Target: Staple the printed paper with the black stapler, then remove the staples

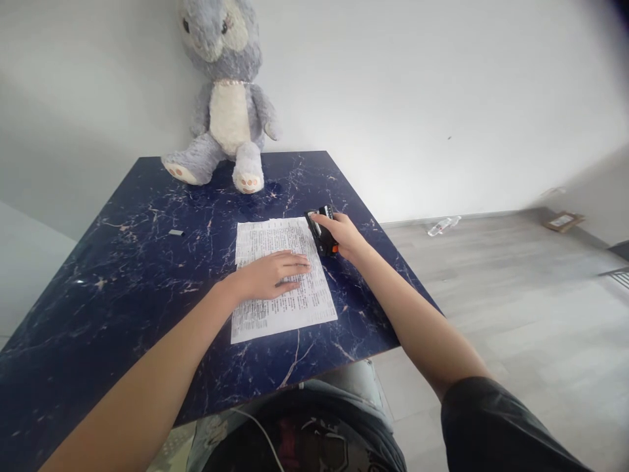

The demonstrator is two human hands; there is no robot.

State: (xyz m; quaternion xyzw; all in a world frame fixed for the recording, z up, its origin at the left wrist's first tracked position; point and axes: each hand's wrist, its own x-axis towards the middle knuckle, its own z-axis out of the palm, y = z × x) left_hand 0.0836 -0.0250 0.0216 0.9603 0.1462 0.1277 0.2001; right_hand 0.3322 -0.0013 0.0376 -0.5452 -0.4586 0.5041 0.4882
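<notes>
A printed sheet of paper (289, 308) lies on the dark blue marbled table (122, 314). My left hand (275, 274) rests flat across the middle of it, fingers stretched out to the right. At the paper's upper right edge, my right hand (344, 235) grips a black stapler (322, 244) with an orange part near its lower end. My thumb lies on top of the stapler, while the other fingers are mostly hidden. Whether the paper's edge is inside the stapler I cannot tell. A small grey bar, like a strip of staples (176, 232), lies left of the paper.
A large grey and white plush toy (230, 118) sits at the table's far edge against the wall. On the floor to the right lie a clear plastic bottle (439, 227) and a brown cardboard box (561, 221). A thin white cable (263, 429) hangs over my lap.
</notes>
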